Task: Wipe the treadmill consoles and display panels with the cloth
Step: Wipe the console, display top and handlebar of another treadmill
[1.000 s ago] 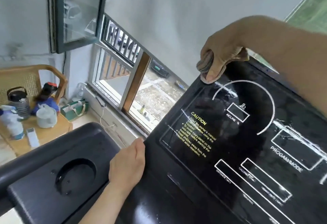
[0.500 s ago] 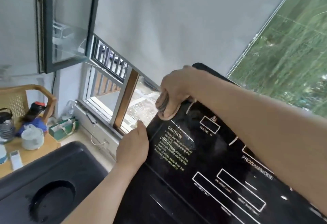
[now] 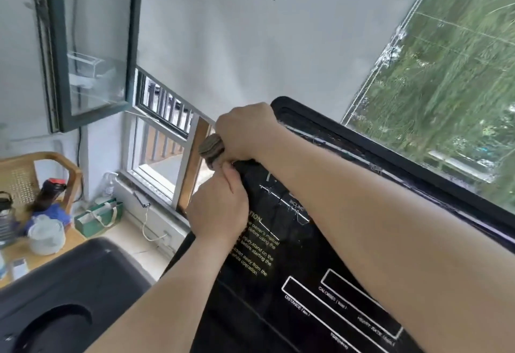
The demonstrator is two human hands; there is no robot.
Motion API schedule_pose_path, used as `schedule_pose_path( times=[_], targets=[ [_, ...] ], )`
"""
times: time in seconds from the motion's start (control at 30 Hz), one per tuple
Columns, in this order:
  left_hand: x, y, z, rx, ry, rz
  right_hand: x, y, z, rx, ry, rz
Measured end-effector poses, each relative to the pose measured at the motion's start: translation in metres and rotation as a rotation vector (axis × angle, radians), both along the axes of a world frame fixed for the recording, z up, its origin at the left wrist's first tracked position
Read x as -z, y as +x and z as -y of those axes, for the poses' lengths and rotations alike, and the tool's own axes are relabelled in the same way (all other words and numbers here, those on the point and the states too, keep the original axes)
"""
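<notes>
The glossy black display panel [image 3: 320, 255] tilts up at right, printed with white boxes and yellow caution text. The bunched grey-brown cloth [image 3: 211, 148] is pressed against its far left edge, mostly hidden in a fist.

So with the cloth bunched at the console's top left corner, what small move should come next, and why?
Probably drag the cloth down the panel's left edge, toward the yellow caution text. The right hand has it balled at the display panel corner, and the left hand grips that edge just below, so it likely must shift first.
</notes>
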State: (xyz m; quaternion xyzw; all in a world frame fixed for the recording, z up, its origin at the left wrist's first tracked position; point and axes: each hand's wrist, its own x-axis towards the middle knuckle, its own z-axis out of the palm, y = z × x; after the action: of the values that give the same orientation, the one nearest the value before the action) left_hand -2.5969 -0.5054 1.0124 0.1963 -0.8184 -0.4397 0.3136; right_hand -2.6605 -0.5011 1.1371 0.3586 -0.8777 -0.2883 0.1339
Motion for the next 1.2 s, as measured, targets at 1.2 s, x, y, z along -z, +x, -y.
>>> schedule_pose_path(
  times=[1.2],
  targets=[
    [0.007, -0.004, 0.000, -0.040, -0.023, -0.084, -0.073, 0.040, -0.203, 0.504, -0.569, 0.432]
  ],
)
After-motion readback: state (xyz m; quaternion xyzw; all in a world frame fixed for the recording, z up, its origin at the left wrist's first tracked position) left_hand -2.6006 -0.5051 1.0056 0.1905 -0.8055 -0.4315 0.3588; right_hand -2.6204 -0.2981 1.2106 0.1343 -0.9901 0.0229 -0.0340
